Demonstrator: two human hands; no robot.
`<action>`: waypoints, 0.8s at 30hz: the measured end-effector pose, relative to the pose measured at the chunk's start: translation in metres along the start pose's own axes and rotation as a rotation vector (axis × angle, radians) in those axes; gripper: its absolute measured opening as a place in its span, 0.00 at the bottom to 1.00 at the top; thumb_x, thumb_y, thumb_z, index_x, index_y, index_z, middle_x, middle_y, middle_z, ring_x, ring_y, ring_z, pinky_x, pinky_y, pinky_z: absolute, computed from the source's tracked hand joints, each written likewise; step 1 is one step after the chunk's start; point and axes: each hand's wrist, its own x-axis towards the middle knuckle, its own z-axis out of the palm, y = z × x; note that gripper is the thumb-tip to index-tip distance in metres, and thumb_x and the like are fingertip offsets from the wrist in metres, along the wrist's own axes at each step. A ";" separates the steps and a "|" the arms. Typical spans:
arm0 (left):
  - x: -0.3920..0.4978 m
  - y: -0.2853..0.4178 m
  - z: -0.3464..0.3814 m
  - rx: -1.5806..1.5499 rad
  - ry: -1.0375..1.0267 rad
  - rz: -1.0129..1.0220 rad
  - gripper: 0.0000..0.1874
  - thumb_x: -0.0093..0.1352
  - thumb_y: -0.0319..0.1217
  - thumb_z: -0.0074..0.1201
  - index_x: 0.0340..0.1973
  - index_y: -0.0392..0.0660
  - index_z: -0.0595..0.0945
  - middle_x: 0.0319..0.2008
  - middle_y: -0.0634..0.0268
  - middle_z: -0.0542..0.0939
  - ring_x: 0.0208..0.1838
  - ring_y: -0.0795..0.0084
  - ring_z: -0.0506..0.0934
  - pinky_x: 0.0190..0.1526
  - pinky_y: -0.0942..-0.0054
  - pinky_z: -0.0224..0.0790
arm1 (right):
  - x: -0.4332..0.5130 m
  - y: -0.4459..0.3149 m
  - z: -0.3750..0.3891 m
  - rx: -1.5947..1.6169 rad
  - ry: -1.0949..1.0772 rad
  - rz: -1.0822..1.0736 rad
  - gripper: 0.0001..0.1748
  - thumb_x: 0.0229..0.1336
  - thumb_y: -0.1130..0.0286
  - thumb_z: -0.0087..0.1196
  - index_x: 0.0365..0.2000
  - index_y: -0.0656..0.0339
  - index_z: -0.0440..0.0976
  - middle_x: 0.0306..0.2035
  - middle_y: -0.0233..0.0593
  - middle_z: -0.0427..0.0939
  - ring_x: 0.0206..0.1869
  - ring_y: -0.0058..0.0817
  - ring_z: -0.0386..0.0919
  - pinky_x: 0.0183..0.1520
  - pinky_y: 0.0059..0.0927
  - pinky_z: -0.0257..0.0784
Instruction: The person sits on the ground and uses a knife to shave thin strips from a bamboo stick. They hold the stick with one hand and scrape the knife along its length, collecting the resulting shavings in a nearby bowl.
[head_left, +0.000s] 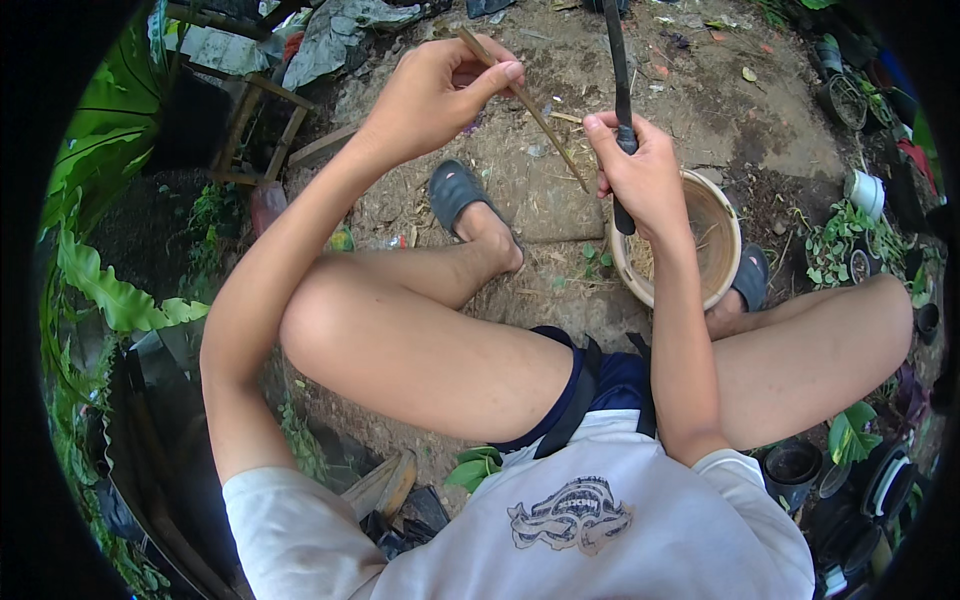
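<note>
Between the thumb and fingers of my left hand (450, 94) is a thin brown stick (551, 131), slanting down to the right. Its lower tip ends just left of my right hand (641, 169). That hand is closed around the dark handle of a long knife (619, 67), whose blade points away from me past the top of the view. Below my right wrist, between my feet, stands a round pale bucket (731, 247) with some straw-like strips inside. The stick and the knife blade are apart.
My sandalled feet rest on bare ground (555, 202) strewn with shavings. A wooden frame (281, 94) and large fern leaves (112, 277) are at the left. Potted plants (832, 244) and a white pot (864, 193) stand at the right, black pots (791, 465) at the lower right.
</note>
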 end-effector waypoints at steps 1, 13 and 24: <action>-0.001 -0.001 -0.001 0.031 -0.004 -0.014 0.14 0.78 0.35 0.55 0.50 0.36 0.83 0.45 0.58 0.87 0.51 0.70 0.85 0.57 0.71 0.77 | -0.001 0.001 0.003 0.003 -0.014 -0.017 0.20 0.69 0.57 0.60 0.43 0.67 0.77 0.19 0.25 0.70 0.18 0.14 0.70 0.20 0.22 0.68; -0.022 -0.015 0.003 0.191 -0.128 -0.053 0.15 0.77 0.33 0.56 0.50 0.34 0.85 0.45 0.56 0.88 0.51 0.72 0.85 0.57 0.70 0.78 | 0.000 0.062 0.035 -0.544 -0.023 -0.232 0.21 0.73 0.59 0.48 0.36 0.71 0.76 0.21 0.58 0.80 0.24 0.56 0.82 0.29 0.50 0.76; -0.049 -0.019 -0.009 0.113 -0.231 -0.059 0.11 0.77 0.25 0.53 0.52 0.37 0.86 0.48 0.57 0.87 0.54 0.68 0.84 0.58 0.68 0.78 | -0.027 0.129 0.070 -0.601 -0.056 -0.130 0.13 0.70 0.68 0.50 0.36 0.71 0.74 0.24 0.68 0.78 0.30 0.64 0.81 0.34 0.57 0.74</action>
